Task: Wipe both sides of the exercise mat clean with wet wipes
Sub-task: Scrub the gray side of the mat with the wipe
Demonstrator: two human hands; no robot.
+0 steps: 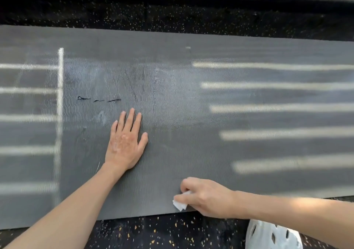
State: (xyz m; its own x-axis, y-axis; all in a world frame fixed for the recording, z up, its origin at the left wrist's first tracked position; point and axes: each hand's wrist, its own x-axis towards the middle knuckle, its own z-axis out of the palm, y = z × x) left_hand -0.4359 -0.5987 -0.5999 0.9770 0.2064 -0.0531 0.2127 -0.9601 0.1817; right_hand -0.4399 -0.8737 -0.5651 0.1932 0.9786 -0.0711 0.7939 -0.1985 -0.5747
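Nearest you, a white perforated object point(272, 235) is sitting on the speckled black floor point(153, 231). Just beyond it, your right hand point(206, 197) is pinching a crumpled wet wipe point(180, 205) in curled fingers, pressing it to the near edge of the grey exercise mat point(191, 114), which is lying flat across the floor. Farther in, your left hand point(125, 143) is resting palm down on the mat, fingers straight and spread. Past it, three short dark marks point(98, 99) are showing on the mat.
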